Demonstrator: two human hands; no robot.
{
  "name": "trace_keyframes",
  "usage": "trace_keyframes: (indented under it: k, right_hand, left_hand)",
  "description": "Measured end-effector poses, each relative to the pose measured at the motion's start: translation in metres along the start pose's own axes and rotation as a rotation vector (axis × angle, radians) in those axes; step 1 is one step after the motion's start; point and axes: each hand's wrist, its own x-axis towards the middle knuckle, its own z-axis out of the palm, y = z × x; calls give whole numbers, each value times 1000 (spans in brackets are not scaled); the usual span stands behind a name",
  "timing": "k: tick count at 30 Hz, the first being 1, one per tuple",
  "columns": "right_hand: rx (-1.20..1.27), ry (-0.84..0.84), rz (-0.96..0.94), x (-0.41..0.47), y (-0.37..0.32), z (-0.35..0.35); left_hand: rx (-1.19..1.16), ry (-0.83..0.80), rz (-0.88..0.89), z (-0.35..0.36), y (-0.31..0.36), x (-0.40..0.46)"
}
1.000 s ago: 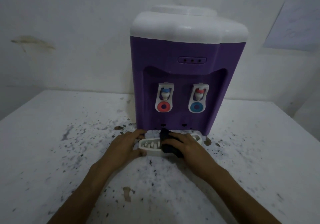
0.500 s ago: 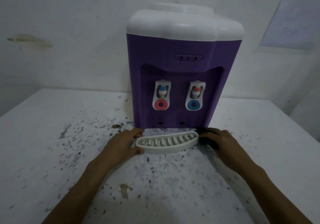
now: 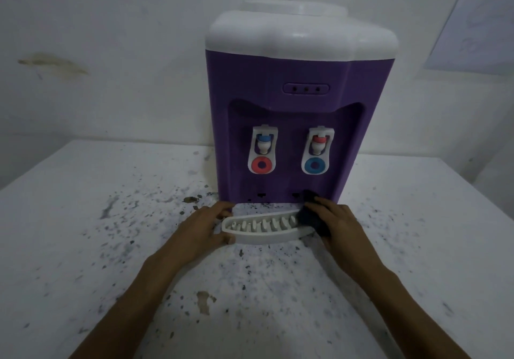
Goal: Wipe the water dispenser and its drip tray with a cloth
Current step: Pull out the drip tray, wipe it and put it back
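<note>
A purple water dispenser point(image 3: 289, 125) with a white top stands at the back of the table, two taps on its front. Its white slotted drip tray point(image 3: 261, 229) lies on the table just in front of its base. My left hand point(image 3: 201, 226) grips the tray's left end, thumb on the front wall and fingers behind. My right hand point(image 3: 338, 221) holds a dark cloth point(image 3: 310, 215) and presses it onto the tray's right end, next to the dispenser's lower front.
The white table point(image 3: 83, 247) is speckled with dark flecks and chipped patches. A white wall point(image 3: 111, 52) stands right behind the dispenser. A pale sheet of paper point(image 3: 478, 30) hangs on the wall at the upper right.
My right hand swept the cloth from the tray's middle out past its right end, then came back onto the right end. My left hand stayed on the tray's left end.
</note>
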Motion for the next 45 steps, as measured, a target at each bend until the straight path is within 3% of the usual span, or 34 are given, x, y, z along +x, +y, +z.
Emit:
trace_keyframes:
  k: [2, 11, 16, 20, 24, 27, 35, 40, 45]
  right_hand:
    - [-19, 12, 46, 3, -4, 6]
    - [50, 38, -156, 22, -83, 46]
    - [192, -117, -246, 36, -105, 54]
    - [386, -179, -144, 36, -92, 31]
    - [96, -14, 68, 20, -54, 18]
    - [-5, -2, 168, 19, -53, 18]
    - [52, -30, 99, 46, -104, 57]
    - [62, -72, 28, 66, -134, 65]
    - [119, -259, -172, 72, -139, 52]
  left_hand:
    - [-34, 11, 4, 1, 1, 0]
    - [-17, 60, 6, 6, 1, 2]
    - [37, 64, 29, 7, -5, 3]
    - [74, 81, 34, 6, -7, 3]
    - [78, 64, 28, 7, -7, 5]
    - [57, 62, 18, 7, -6, 5]
    - [63, 110, 0, 10, -3, 1]
    - [211, 310, 92, 10, -5, -6]
    - [370, 385, 71, 5, -9, -8]
